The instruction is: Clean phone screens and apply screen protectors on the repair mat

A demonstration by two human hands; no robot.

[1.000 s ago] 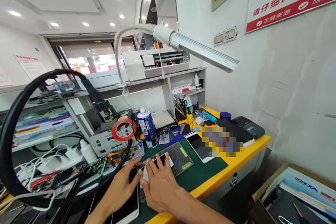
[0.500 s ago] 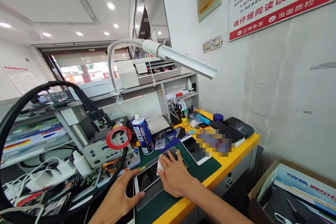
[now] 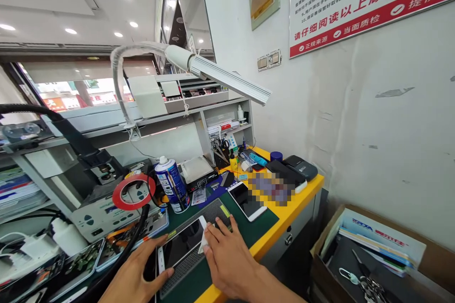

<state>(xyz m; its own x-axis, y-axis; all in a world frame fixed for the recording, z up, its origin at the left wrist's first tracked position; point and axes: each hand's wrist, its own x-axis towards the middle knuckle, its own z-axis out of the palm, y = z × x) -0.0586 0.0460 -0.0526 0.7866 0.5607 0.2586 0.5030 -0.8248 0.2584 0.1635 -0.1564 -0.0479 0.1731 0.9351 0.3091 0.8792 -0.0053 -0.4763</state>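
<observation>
A white-framed phone [image 3: 181, 246] with a dark screen lies on a perforated grey mat [image 3: 199, 241] near the front edge of the bench. My left hand [image 3: 133, 277] rests flat on the phone's near end, thumb against its lower corner. At the phone's far right end my right hand [image 3: 227, 258] presses a small white wipe [image 3: 204, 244] down with its fingertips.
A blue spray can [image 3: 172, 184], a red tape roll [image 3: 133, 191], a control box [image 3: 101, 210] and trays of parts [image 3: 85, 258] stand behind the mat. A second white phone [image 3: 247, 200] lies to the right. A desk lamp [image 3: 216, 73] hangs overhead. A cardboard box [image 3: 369, 255] sits below right.
My right hand has slid with the wipe from the phone's near end toward its far right end. My left hand stayed at the near end. The view has panned right.
</observation>
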